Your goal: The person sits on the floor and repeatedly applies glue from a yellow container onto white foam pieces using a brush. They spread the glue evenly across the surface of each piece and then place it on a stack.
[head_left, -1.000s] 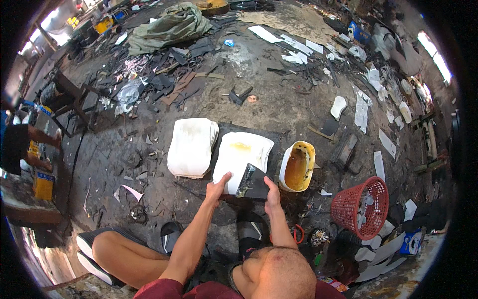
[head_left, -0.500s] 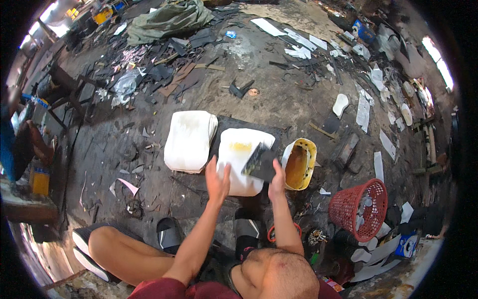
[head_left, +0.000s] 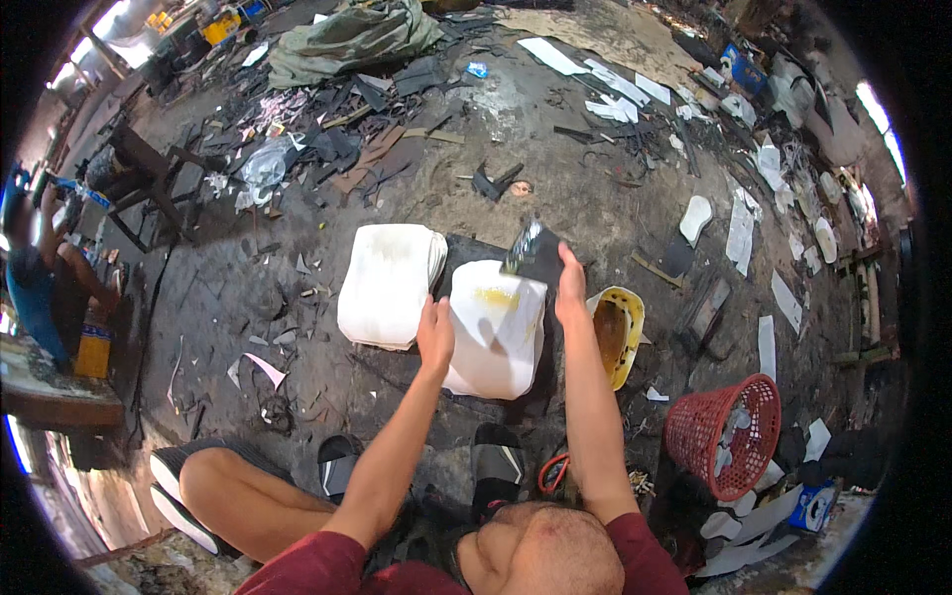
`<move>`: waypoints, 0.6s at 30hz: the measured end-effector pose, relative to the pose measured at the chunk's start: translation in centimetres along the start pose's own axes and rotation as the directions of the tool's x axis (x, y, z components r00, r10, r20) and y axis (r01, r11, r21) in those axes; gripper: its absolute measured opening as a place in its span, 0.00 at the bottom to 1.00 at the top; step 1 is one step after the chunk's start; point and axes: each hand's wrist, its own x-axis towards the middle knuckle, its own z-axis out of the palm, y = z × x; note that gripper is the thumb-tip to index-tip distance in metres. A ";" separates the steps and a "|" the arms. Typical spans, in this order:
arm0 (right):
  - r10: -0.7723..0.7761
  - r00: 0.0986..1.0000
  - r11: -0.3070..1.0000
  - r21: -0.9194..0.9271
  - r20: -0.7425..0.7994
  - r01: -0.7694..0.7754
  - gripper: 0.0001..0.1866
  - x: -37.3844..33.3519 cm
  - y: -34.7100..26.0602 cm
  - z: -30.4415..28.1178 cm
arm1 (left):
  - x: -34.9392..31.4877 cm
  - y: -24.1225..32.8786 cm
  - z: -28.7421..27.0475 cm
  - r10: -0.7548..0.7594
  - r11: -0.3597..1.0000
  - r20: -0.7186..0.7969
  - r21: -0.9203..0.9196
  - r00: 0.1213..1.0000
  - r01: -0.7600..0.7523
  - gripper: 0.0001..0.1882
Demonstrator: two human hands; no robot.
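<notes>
- We see the right hand [head_left: 570, 286] holding a flat, dark piece with a shiny side [head_left: 538, 257] at its right edge.
- We find that dark piece at the far right corner of a white stack of flat sheets with a yellow smear [head_left: 488, 352]; we cannot tell if they touch.
- We see the left hand [head_left: 434, 335] with its fingers out straight and close together, and we spot nothing in it. It is between the two piles, but we cannot tell if it touches either.
- We see a second pile of plain white sheets [head_left: 389, 286] just left of that hand.
- We see a dark sheet [head_left: 470, 245] poking out past the far side of the smeared stack.
- Near the right arm, we see a yellow and white tub [head_left: 627, 363] with brown stuff [head_left: 607, 325] inside; the arm hides part of it.
- Farther right and nearer to us, we see a red plastic basket full of holes [head_left: 694, 436], tipped over a bit.
- Far off to the left, we see a big grey-green cloth heap [head_left: 352, 45].
</notes>
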 end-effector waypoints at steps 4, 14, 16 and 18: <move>0.066 0.965 0.984 -0.179 0.253 -0.020 0.35 4.6 -2.2 4.0 | -8.9 -3.5 -0.1 -0.236 0.902 -0.187 -0.406 0.954 0.144 0.35; 0.276 0.835 0.691 -0.702 0.476 0.172 0.36 2.9 -1.9 7.8 | -7.6 -2.9 2.9 -0.534 0.460 0.326 -0.662 0.780 0.591 0.62; 0.222 0.850 0.710 -0.677 0.478 0.196 0.35 1.7 -3.4 7.1 | -8.4 -2.4 2.6 -0.557 0.503 0.307 -0.614 0.771 0.608 0.57; 0.072 0.884 0.779 -0.580 0.461 0.239 0.33 0.3 -5.4 6.2 | -9.6 -2.5 1.5 -0.635 0.548 0.228 -0.540 0.738 0.638 0.47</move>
